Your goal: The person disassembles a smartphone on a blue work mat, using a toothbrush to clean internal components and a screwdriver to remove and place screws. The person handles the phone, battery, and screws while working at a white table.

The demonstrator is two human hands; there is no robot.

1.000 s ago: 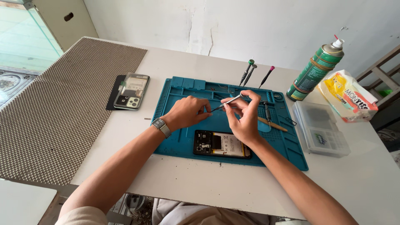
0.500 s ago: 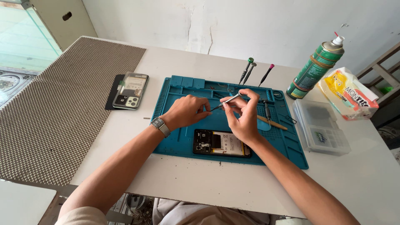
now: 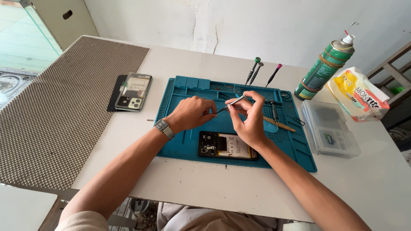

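Note:
An opened phone (image 3: 227,145) lies on the blue work mat (image 3: 180,96), its battery and boards showing. Above it my right hand (image 3: 248,117) holds thin metal tweezers (image 3: 233,102) between thumb and fingers. My left hand (image 3: 190,113), with a wristwatch (image 3: 164,128), pinches at the tweezers' tip; whatever small part is there is too small to see. Both hands hover just over the mat's middle.
A phone back cover (image 3: 133,90) lies on a dark panel to the left of the mat, beside a brown textured mat (image 3: 51,111). Three screwdrivers (image 3: 257,72) lie at the mat's far edge. A green spray can (image 3: 325,68), yellow packet (image 3: 357,94) and clear parts box (image 3: 332,128) stand at right.
The hands keep the same place over the mat; the fingers have shifted slightly around the tweezers' tip.

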